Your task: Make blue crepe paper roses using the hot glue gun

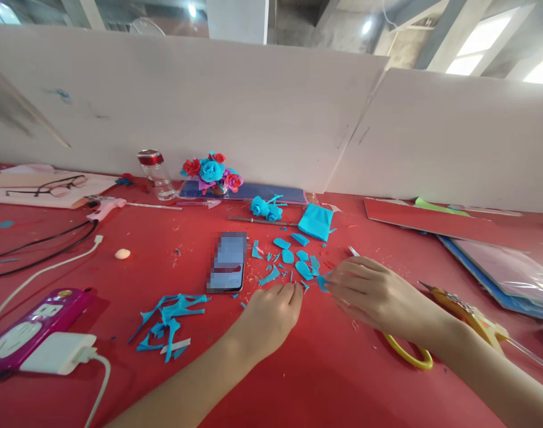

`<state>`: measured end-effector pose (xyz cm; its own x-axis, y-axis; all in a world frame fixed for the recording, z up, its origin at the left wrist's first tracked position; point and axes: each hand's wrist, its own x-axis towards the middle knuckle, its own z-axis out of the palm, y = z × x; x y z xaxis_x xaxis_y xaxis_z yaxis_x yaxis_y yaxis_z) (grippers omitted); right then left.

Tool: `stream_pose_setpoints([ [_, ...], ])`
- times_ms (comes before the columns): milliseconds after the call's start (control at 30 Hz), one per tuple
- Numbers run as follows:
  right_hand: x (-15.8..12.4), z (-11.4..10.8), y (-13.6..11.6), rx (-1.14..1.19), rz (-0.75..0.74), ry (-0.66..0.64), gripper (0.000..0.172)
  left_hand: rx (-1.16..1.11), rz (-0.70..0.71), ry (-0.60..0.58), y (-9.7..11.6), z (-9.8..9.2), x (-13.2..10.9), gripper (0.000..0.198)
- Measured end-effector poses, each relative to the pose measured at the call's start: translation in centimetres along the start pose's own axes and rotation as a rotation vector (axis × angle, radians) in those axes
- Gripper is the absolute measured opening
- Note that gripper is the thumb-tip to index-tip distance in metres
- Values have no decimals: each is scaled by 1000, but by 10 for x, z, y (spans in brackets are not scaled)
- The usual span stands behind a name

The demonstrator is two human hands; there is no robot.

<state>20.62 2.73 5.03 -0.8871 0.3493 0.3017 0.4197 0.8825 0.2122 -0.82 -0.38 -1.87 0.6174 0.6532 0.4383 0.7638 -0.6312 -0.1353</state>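
My left hand [275, 310] is closed in a pinch just in front of the blue cut pieces; whatever sits between its fingertips is too small to make out. To its right, my right hand [378, 292] has its fingers drawn together at a small blue paper piece [322, 284]. Several blue petal-shaped pieces [304, 270] lie scattered beyond both hands. Scissors with yellow handles [409, 355] lie partly hidden under my right hand and wrist. A folded blue sheet [316, 222] rests farther back, beside blue paper flowers [266, 208].
A phone [232, 261] lies left of the pieces, with blue scraps [168, 324] nearer me. A power strip [34, 327], cables and a glue gun [107, 209] occupy the left. A yellow glue gun [465, 315] is by my right forearm. Behind stand a glass bottle [159, 178] and a flower arrangement [212, 171].
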Motion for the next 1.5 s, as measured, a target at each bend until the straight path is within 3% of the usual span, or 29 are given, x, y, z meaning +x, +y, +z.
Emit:
stream_pose_setpoints([
  [267,5,10,-6,48,201,59,22,14,18,-23,1,-3,1,30],
  [467,4,7,-6,12,212,70,22,-7,4,-4,0,-2,2,28],
  [833,-29,8,9,60,318,46,18,-105,-69,-46,0,-3,3,23],
  [1200,-2,7,-8,69,270,114,20,-6,6,20,0,1,1,29],
  [1500,-1,13,-9,36,270,95,18,128,84,50,0,-2,-1,41],
])
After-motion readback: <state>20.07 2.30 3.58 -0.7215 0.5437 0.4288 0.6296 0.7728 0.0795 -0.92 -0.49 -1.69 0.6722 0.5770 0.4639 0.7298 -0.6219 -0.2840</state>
